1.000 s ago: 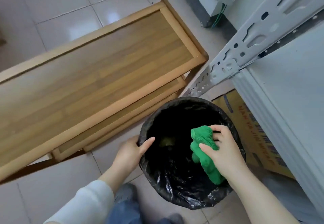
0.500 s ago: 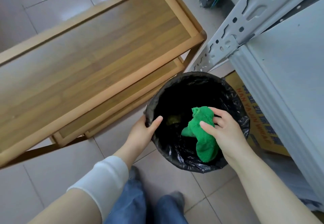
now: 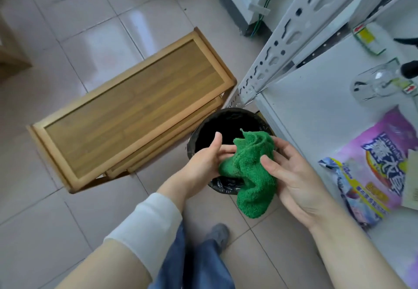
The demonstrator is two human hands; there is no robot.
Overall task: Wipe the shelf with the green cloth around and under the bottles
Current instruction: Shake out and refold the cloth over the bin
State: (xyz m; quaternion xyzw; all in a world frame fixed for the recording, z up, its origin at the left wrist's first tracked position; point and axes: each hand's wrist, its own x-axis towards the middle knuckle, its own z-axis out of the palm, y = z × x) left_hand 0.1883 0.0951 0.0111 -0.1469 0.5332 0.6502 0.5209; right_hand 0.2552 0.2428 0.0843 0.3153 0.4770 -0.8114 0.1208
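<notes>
The green cloth hangs bunched between both hands above the black bin. My left hand holds its left side, fingers tucked under the fabric and thumb raised. My right hand grips its right side with the thumb pressed on top. The white shelf lies to the right. A clear bottle with a dark cap lies on its side on the shelf at the far right, and a second bottle with a green and yellow label lies farther back.
A purple refill pouch lies on the shelf near its front edge. The shelf's perforated white upright rises beside the bin. A low wooden rack stands on the tiled floor to the left. My feet are below the bin.
My left hand has let go of the bin's rim and taken hold of the cloth. Both hands and the cloth have risen out of the bin. The view has pulled back, showing the shelf's contents.
</notes>
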